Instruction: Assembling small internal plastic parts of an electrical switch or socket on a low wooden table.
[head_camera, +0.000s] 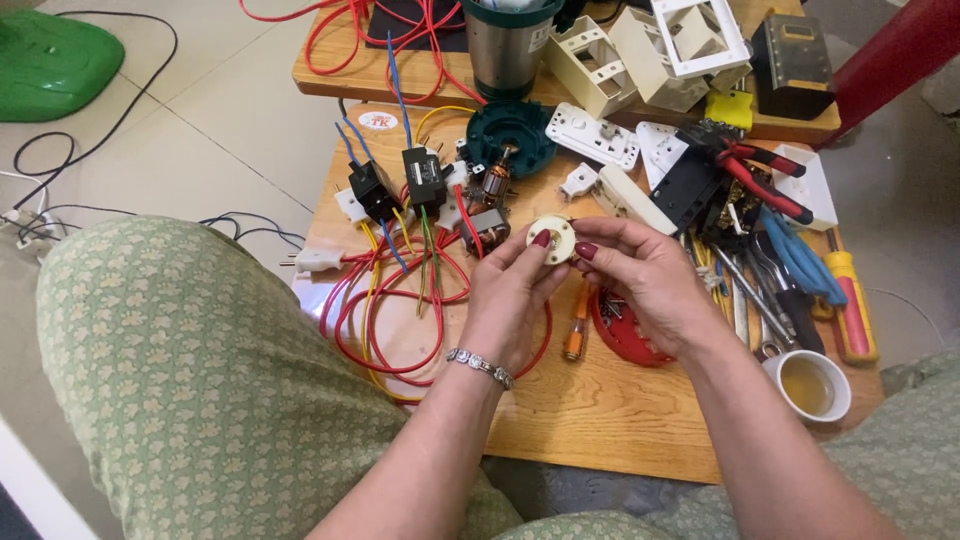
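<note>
Both my hands hold a small round cream-coloured part (553, 238) over the low wooden table (600, 420). My left hand (510, 295), a bracelet on its wrist, pinches the part from the left with thumb and fingers. My right hand (645, 280) grips its right edge with the fingertips. Just beyond the part lie a small motor rotor with copper windings (494, 187) and a teal round housing (512, 132). Under my hands sit a red lid with screws (622, 335) and an orange-handled screwdriver (574, 330).
Red, yellow and green wires (400, 300) with black relays (424, 180) spread on the left. Red-handled pliers (760, 175), blue-handled tools (800, 262), a yellow-red screwdriver (852, 305) and a white cup of liquid (812, 385) are on the right. White socket plates (620, 60) and a metal cylinder (505, 50) stand behind.
</note>
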